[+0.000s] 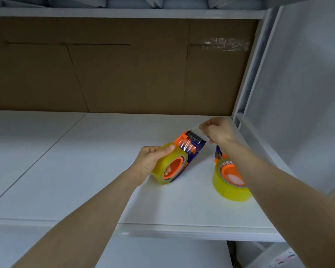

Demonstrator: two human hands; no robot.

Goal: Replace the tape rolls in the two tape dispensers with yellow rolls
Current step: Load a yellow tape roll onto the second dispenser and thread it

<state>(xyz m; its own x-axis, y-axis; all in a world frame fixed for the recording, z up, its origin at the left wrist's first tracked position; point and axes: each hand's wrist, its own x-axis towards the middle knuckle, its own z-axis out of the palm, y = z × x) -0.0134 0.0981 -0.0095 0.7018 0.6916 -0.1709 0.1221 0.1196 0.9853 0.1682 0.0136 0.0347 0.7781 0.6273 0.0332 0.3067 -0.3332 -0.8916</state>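
An orange and blue tape dispenser with a yellow roll on its hub sits on the white shelf. My left hand grips that yellow roll from the left. My right hand pinches the free end of the clear tape strip and holds it stretched over the dispenser's black roller. A second dispenser with its own yellow roll lies to the right, partly hidden under my right forearm.
A brown cardboard panel backs the shelf. A grey metal upright and side frame close off the right. Another shelf runs overhead, and a lower white surface shows below the front edge.
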